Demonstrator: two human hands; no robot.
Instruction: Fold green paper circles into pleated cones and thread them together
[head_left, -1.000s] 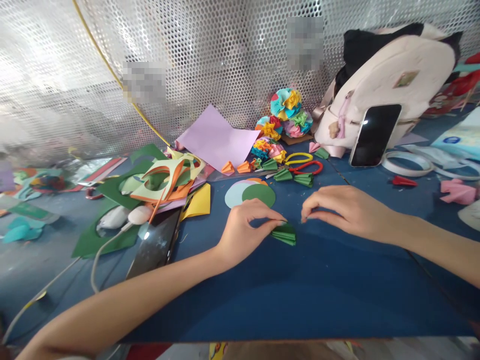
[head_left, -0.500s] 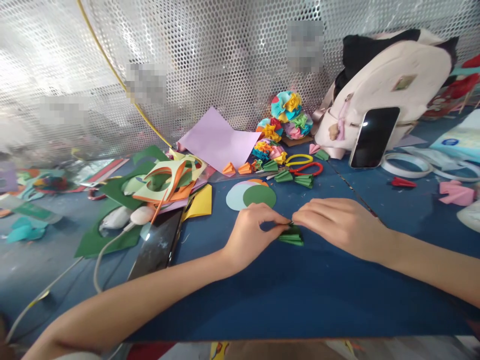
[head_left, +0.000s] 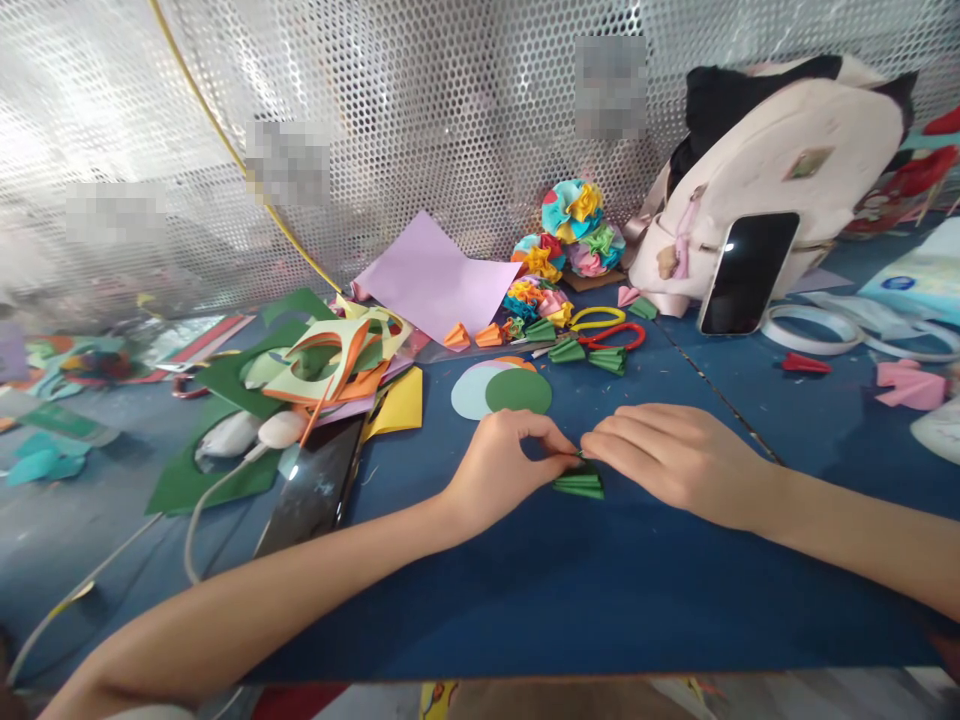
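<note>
Head view. Pleated green paper (head_left: 579,484) lies flat near the middle of the blue desk (head_left: 600,610), a little toward the far edge. Its folds run roughly left to right, and its narrow top points toward the far edge.

Left hand (head_left: 499,460): thumb and forefinger closed on the paper's top from the left. Right hand (head_left: 667,455): fingers (head_left: 600,445) bunched together, tips meeting the same top point from the right, apparently pinching it.

The paper sits directly under both sets of fingertips, on their near-edge side, with neither hand clearly closer. Paper discs (head_left: 501,390) lie just beyond the left hand, apart from it.
</note>
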